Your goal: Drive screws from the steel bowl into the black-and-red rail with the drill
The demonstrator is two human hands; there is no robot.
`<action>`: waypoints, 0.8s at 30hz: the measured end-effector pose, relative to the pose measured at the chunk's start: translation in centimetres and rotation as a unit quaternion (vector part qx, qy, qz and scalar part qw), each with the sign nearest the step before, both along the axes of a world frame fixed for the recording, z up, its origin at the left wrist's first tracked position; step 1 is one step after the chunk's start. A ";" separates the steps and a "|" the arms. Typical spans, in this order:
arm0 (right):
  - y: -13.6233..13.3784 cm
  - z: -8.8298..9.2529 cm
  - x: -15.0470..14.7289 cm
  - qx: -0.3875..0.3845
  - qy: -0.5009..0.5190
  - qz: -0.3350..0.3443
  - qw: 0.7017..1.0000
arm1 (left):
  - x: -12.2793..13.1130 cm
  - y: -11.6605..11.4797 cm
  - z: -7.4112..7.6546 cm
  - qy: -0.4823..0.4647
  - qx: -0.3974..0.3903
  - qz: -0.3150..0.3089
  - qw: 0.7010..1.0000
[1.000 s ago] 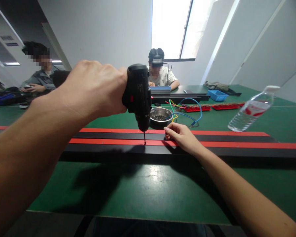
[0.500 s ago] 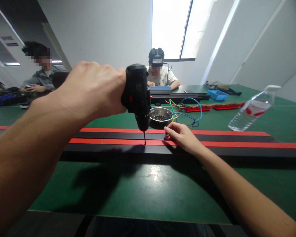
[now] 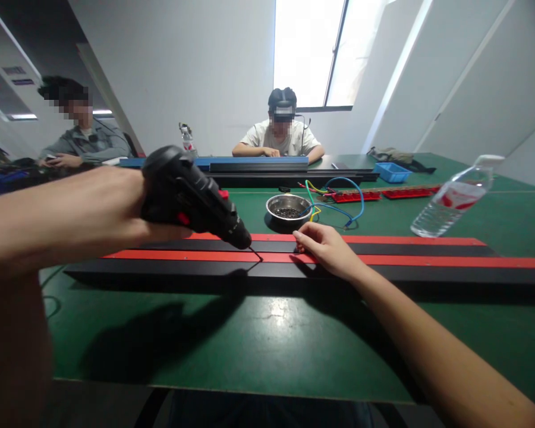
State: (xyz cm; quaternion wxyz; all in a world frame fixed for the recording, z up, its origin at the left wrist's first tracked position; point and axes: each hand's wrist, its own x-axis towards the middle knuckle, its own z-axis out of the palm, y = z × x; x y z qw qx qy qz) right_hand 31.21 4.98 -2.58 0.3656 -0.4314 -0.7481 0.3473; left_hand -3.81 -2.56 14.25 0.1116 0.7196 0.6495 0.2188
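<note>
My left hand (image 3: 120, 199) is wrapped around a black cordless drill (image 3: 194, 196) with red buttons. The drill leans over to the left. Its long thin bit (image 3: 255, 254) slants down and the tip meets the red strip of the nearer black-and-red bar (image 3: 214, 270). To the right of the bit, my right hand (image 3: 325, 245) rests on the bars with thumb and fingers curled together. Something small and dark shows under those fingers, but I cannot make out what. A second black-and-red bar (image 3: 405, 246) lies just behind, parallel to the first.
Behind the bars stands a metal bowl (image 3: 289, 207) of small dark screws. Coloured wires (image 3: 359, 202), red strips (image 3: 410, 191), a blue basket (image 3: 391, 173) and a tilted water bottle (image 3: 457, 199) are on the green table (image 3: 267, 351). Two people sit beyond, near long dark bars (image 3: 249, 176).
My left hand has lowered and shifted left, tipping the drill from upright to a slant, while the bit's tip stays at the same spot. My right hand has barely moved.
</note>
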 end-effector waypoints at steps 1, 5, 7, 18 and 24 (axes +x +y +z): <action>-0.1 0.0 -0.1 -0.001 0.001 0.007 1.000 | -1.2 -0.5 -0.8 0.059 -0.040 -0.031 0.997; -0.3 0.2 -0.2 -0.009 -0.005 0.032 0.999 | -3.8 -2.7 -4.3 0.002 -0.062 -0.010 0.998; -0.3 0.3 -0.1 -0.007 -0.015 0.042 0.999 | -3.8 -3.5 -5.7 -0.043 -0.072 0.020 0.996; -0.6 0.2 -0.3 -0.057 0.033 0.048 0.997 | -1.9 -1.8 -9.0 -0.202 -0.063 0.036 0.977; 0.1 0.0 0.0 -0.035 0.092 0.003 0.995 | 1.7 0.8 -9.0 -0.322 -0.059 0.010 0.945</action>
